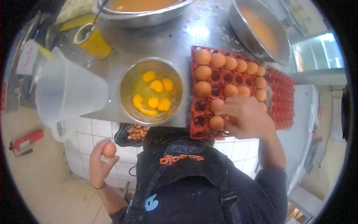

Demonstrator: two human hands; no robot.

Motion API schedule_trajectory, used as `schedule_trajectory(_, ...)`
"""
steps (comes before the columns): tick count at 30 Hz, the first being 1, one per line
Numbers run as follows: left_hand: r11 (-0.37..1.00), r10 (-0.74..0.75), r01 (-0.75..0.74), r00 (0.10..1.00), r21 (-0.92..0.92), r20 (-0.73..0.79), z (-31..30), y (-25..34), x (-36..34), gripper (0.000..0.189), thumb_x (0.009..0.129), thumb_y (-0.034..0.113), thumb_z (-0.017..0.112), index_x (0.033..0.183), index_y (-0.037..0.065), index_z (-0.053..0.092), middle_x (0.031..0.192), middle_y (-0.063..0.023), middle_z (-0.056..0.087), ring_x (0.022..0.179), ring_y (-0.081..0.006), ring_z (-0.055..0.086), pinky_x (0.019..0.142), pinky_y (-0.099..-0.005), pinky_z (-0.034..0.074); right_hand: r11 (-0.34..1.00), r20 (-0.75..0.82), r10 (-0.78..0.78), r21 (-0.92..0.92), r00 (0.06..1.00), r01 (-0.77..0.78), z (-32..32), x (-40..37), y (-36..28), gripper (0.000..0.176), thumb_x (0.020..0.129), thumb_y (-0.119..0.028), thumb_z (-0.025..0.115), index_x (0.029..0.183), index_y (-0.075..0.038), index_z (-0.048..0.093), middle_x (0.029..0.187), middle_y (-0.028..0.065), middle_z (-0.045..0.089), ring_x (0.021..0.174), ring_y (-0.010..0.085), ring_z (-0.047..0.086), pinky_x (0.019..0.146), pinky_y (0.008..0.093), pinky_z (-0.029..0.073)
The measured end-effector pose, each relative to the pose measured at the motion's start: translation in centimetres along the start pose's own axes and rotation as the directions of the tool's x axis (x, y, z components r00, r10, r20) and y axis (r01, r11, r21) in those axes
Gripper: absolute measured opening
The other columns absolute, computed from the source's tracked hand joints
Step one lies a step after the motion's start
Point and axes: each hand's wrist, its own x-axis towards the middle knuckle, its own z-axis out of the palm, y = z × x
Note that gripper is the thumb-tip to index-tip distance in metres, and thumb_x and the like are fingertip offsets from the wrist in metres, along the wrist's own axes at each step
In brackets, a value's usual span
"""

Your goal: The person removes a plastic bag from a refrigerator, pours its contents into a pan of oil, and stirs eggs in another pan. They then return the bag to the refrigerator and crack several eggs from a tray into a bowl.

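In my left hand (100, 162), low beside the counter, a brown egg (109, 150) is pinched between thumb and fingers. My right hand (248, 117) reaches down into the red egg tray (195, 115), its fingers curled round an egg (233, 120) that they partly cover. Just left of those fingers sit two more brown eggs, one at the fingertips and one nearer me (216, 123). Between the hands, at the counter's edge, stands a round metal bowl (124, 91) with several whole yolks (156, 85) in clear egg white.
A translucent plastic jug (71, 87) stands left of the bowl, with a yellow cup (96, 43) behind it. Large metal bowls of orange liquid stand at the back (145, 18) and back right (238, 30). Below the counter, a dark-lined container holds eggshells (137, 132). Another red tray (281, 97) lies far right.
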Motion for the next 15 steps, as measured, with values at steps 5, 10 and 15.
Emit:
schedule_trajectory(5, 0.964, -0.096, 0.095, 0.995, 0.246, -0.009, 3.5, -5.8, -0.3, 0.059, 0.058, 0.011, 0.074, 0.111, -0.001, 0.051, 0.114, -0.0177, 0.052, 0.103, -0.0312, 0.051, 0.087, -0.0356, 0.041, 0.910, 0.026, 0.328, -0.277, 0.944, -0.308, 5.9, -2.4, -0.8, 0.028, 0.066, -0.021, 0.062, 0.094, -0.016, 0.057, 0.076, 0.0060, 0.054, 0.070, 0.0252, 0.055, 0.056, 0.0376, 0.043)
schedule_trajectory(10, 0.999, -0.032, 0.030, 0.973, 0.014, 0.229, 0.8, 2.2, 1.9, 0.054, 0.059, 0.014, 0.074, 0.106, -0.001, 0.053, 0.101, -0.0155, 0.059, 0.092, -0.0249, 0.056, 0.082, -0.0339, 0.043, 0.899, -0.172, 0.245, -0.329, 0.954, -0.290, 7.7, -2.1, -0.7, 0.027, 0.065, -0.023, 0.062, 0.090, -0.014, 0.056, 0.068, 0.0064, 0.053, 0.066, 0.0238, 0.056, 0.053, 0.0381, 0.045)
schedule_trajectory(15, 0.778, 0.619, -0.568, 0.764, -0.267, 0.179, 2.5, 10.7, 4.9, 0.046, 0.065, 0.019, 0.072, 0.104, 0.004, 0.056, 0.106, -0.0139, 0.056, 0.095, -0.0293, 0.056, 0.085, -0.0356, 0.043, 0.891, -0.100, 0.377, 0.310, 0.921, -0.331, 3.3, -1.6, -2.0, 0.033, 0.067, -0.019, 0.068, 0.096, -0.006, 0.059, 0.083, 0.0099, 0.062, 0.078, 0.0239, 0.060, 0.068, 0.0340, 0.048)
